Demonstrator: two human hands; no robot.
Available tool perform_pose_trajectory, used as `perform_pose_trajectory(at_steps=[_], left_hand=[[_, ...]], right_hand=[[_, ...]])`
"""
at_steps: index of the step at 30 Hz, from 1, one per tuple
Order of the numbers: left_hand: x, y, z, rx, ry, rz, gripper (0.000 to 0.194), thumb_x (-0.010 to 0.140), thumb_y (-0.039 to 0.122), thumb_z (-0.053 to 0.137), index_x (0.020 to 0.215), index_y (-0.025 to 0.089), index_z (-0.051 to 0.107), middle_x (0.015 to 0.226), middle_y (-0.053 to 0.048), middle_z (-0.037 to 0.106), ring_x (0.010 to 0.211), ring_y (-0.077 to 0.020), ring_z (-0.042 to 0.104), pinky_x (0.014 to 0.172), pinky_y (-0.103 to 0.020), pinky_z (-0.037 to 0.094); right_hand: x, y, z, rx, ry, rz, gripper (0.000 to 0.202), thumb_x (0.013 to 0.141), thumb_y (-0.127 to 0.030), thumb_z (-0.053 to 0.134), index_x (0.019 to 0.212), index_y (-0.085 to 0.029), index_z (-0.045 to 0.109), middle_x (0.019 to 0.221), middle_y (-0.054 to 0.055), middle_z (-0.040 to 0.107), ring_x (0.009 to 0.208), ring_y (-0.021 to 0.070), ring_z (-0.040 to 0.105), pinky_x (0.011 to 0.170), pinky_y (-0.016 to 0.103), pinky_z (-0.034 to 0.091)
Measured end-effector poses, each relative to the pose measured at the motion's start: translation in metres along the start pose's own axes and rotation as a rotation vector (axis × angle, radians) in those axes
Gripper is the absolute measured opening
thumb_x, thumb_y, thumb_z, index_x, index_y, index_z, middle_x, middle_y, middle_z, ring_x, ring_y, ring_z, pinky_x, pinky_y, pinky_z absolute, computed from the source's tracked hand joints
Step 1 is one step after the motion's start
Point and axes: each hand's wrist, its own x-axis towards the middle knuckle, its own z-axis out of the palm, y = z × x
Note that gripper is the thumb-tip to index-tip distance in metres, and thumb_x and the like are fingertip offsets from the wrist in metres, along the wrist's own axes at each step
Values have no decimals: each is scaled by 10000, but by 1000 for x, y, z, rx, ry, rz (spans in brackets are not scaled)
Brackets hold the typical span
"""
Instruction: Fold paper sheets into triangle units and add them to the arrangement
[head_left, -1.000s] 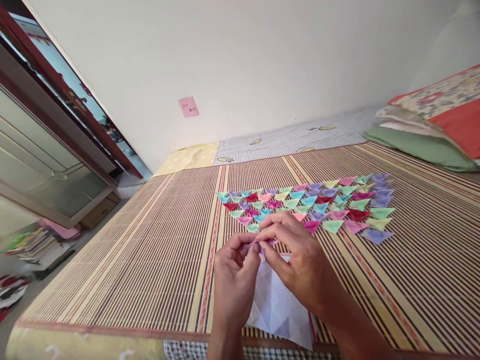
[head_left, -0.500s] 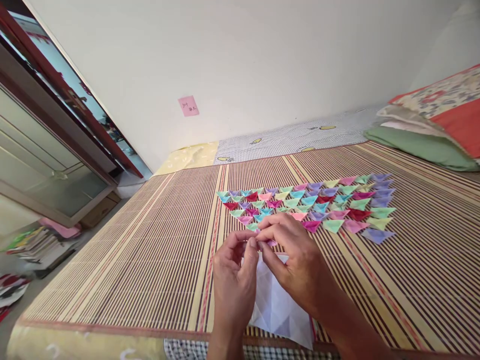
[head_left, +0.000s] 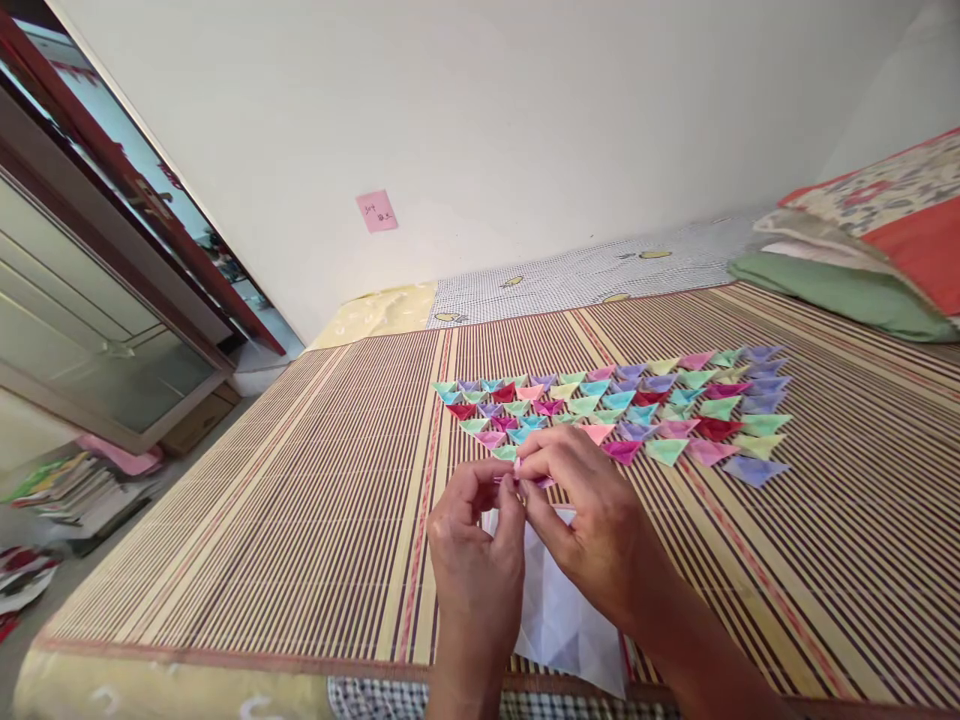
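Between the fingertips of both hands is a small folded pink-purple paper [head_left: 546, 482], mostly covered by the fingers. My left hand [head_left: 478, 545] pinches it from the left with thumb and forefinger. From the right, my right hand [head_left: 596, 510] pinches the same paper, its fingers curled over the top. Beneath the hands lies a creased white sheet [head_left: 570, 620], partly hidden by them. Just beyond, rows of small folded paper triangles [head_left: 666, 452] in many colours cover part of the striped mat [head_left: 315, 520].
Folded bedding, with a green piece [head_left: 840, 290] and a red floral quilt [head_left: 919, 215], is piled at the far right. A pink note [head_left: 377, 212] is stuck to the wall behind. Beyond the bed's left edge are a glass-panelled door [head_left: 97, 320] and stacked books [head_left: 67, 490].
My left hand has shifted slightly right, and its thumb and forefinger have changed position on the paper. A little more pink paper shows between the fingertips. The right hand has barely moved.
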Motion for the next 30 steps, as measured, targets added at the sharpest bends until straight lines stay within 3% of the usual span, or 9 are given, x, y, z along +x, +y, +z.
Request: perform_pose_trajectory(at_steps=[7, 12, 21, 30], left_hand=[[5, 0, -7, -299, -55, -212, 112, 916, 284, 693, 878, 185, 730, 802, -38, 764, 710, -164, 728, 669, -272, 599], [7, -6, -9, -408, -135, -239, 64, 891, 240, 714, 868, 183, 698, 789, -21, 755, 705, -144, 728, 638, -229, 580], [0, 1, -6, -68, 58, -199, 176, 936, 340, 677, 840, 200, 631, 665, 23, 648, 577, -135, 628, 533, -226, 513], [0, 6, -5, 154, -43, -81, 83, 932, 208, 621, 948, 225, 700, 749, 2, 726, 620, -154, 676, 585, -248, 513]], right_hand=[[-1, 1, 0, 21, 2, 3, 181, 957, -29, 525, 924, -206, 543, 1014, 83, 630, 1015, 237, 606, 863, 400, 519], [-1, 0, 1, 30, -28, 0, 197, 944, -13, 520, 900, -204, 538, 980, 73, 627, 958, 224, 609, 824, 375, 510], [0, -3, 1, 20, -17, 8, 173, 950, -31, 522, 885, -189, 549, 954, 74, 629, 942, 222, 607, 810, 362, 510], [-1, -4, -2, -62, -183, 123, 182, 920, -17, 544, 845, -172, 605, 983, 99, 632, 926, 264, 605, 803, 430, 526]])
